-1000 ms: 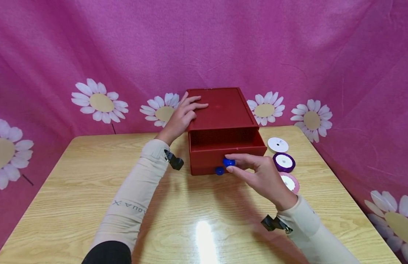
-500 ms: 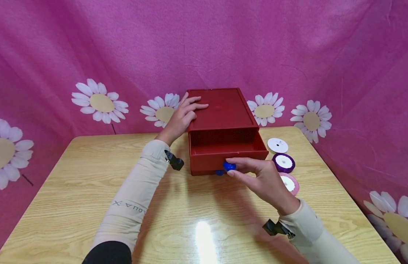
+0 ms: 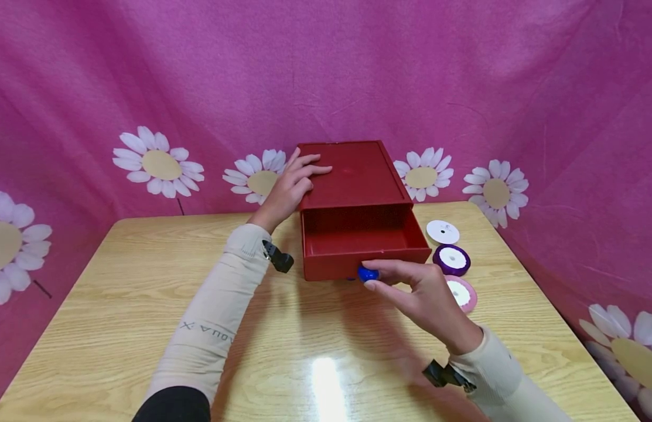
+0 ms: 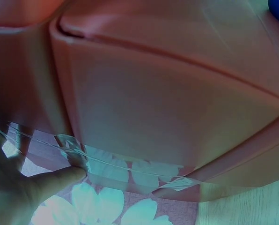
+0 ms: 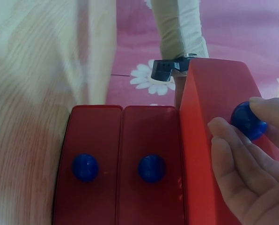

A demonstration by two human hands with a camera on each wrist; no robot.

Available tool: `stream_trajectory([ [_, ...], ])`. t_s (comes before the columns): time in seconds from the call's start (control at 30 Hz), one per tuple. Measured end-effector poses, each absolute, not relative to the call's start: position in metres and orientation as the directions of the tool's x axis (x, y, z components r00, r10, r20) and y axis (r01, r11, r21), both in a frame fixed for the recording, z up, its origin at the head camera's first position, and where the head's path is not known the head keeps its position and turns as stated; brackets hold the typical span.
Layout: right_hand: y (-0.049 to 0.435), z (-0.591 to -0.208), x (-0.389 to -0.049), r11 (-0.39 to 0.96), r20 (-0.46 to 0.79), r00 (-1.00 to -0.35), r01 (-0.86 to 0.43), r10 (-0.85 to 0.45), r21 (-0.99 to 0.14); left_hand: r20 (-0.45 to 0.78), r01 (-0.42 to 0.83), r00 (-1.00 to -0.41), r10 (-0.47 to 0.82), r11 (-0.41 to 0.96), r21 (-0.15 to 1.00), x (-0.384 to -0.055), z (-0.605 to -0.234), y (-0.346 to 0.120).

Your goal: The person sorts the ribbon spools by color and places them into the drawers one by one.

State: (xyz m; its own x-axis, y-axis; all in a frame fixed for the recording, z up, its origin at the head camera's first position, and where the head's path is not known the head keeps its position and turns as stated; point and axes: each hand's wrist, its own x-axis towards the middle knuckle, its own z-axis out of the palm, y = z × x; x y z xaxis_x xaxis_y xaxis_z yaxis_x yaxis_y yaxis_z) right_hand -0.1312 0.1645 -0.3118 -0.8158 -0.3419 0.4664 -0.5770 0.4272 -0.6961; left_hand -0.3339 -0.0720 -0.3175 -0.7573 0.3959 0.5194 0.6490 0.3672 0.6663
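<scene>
A red drawer unit (image 3: 362, 176) stands at the back of the table, its top drawer (image 3: 328, 266) pulled partly out and bare inside. My right hand (image 3: 423, 293) pinches that drawer's round blue knob (image 5: 247, 121) between thumb and fingers. Two lower drawers with blue knobs, the middle knob (image 5: 151, 168) and the bottom knob (image 5: 85, 167), are closed in the right wrist view. My left hand (image 3: 287, 190) rests on the unit's upper left edge, fingers spread over the top. In the left wrist view its thumb (image 4: 60, 182) lies along the unit's side.
Three ribbon spools lie right of the unit: a white one (image 3: 443, 232), a purple one (image 3: 451, 259) and a pink one (image 3: 467, 295), the last partly behind my right hand. A pink curtain (image 3: 326, 76) with daisies hangs behind the wooden table (image 3: 173, 293).
The top drawer has slid further out toward me, with my right hand drawing its knob. The knob below is now almost hidden. My left hand has stayed in place on the unit.
</scene>
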Motion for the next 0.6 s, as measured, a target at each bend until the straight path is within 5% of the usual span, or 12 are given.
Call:
stream_trajectory([
  [0.6, 0.17, -0.324, -0.127, 0.388, 0.477, -0.806, -0.589, -0.352, -0.709, 0.517, 0.647, -0.759, 0.395, 0.367, 0.668, -0.334, -0.318, -0.072],
])
